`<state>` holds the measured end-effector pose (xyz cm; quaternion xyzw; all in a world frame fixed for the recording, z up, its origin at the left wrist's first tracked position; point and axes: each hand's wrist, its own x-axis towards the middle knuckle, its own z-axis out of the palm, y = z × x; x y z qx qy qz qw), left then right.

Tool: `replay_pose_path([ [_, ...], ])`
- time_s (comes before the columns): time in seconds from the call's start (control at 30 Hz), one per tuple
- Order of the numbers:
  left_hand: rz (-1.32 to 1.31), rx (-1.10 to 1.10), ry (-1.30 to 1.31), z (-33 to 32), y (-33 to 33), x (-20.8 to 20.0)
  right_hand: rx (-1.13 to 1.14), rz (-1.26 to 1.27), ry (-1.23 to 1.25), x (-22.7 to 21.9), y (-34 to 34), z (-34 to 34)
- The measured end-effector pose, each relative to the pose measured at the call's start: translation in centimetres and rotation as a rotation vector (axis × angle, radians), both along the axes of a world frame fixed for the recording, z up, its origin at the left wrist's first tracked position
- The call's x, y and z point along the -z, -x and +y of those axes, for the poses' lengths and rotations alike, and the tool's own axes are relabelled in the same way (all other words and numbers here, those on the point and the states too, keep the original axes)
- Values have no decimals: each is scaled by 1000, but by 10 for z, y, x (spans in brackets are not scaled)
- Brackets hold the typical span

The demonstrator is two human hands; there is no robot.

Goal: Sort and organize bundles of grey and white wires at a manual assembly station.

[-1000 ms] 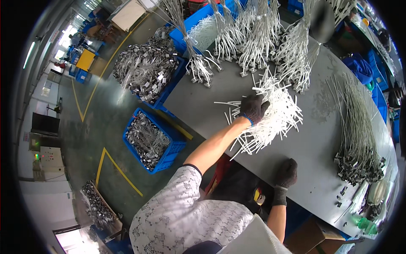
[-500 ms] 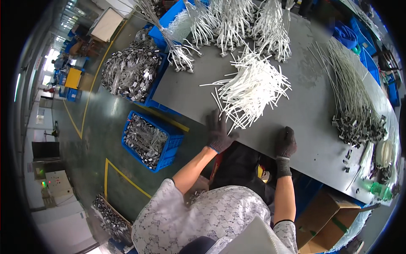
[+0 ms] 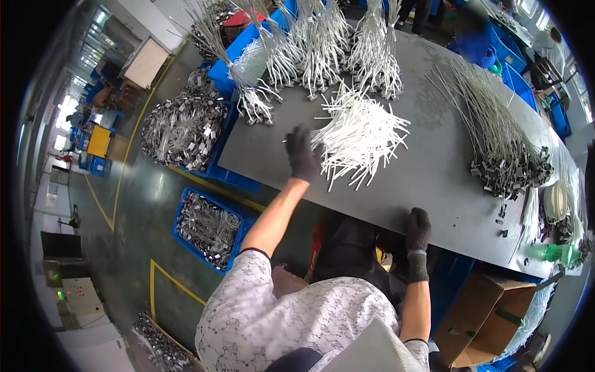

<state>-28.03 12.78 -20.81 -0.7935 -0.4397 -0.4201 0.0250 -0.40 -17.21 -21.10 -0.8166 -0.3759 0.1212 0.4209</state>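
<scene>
A loose pile of short white tubes (image 3: 362, 136) lies on the grey table (image 3: 409, 180). My left hand (image 3: 302, 155), in a dark glove, is at the pile's left side, its fingers apart and slightly blurred. It is beside the nearest tubes; contact is hard to make out. At the table's front edge rests my right hand (image 3: 418, 228), also gloved, with its fingers curled in and nothing showing in them. Beyond the pile stand several bundles of white-ended wires (image 3: 319, 62).
Long wires with metal ends (image 3: 505, 149) lie at the right, near a green bottle (image 3: 558, 253). Blue crates of metal-ended parts (image 3: 207, 229) stand at the left. A cardboard box (image 3: 471, 322) is below the table's right side. A blue bin (image 3: 226, 73) holds clear pieces.
My left hand has moved forward from the table's front edge to the pile's left side. The pile looks more gathered on that side. My right hand stays at the edge.
</scene>
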Motion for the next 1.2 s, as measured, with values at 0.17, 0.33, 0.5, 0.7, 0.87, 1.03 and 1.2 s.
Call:
replay_pose_path([
  [0.17,140,-232,329,51,36,38,102,199,-3,6,10,-65],
  [0.33,57,-138,198,-8,-50,51,152,291,-47,21,8,-109],
  [0.5,-49,-86,272,-19,-63,44,80,294,-87,8,-12,-120],
  [0.7,19,-22,336,-101,-70,-19,369,321,-111,-3,-71,-184],
  [0.87,399,-12,705,-151,-111,26,464,154,-126,38,-150,-220],
  [1.03,384,-30,692,-123,-113,43,594,-69,25,-49,-223,-182],
  [1.2,426,-1,720,-113,-139,49,527,-606,450,-7,-343,-189],
])
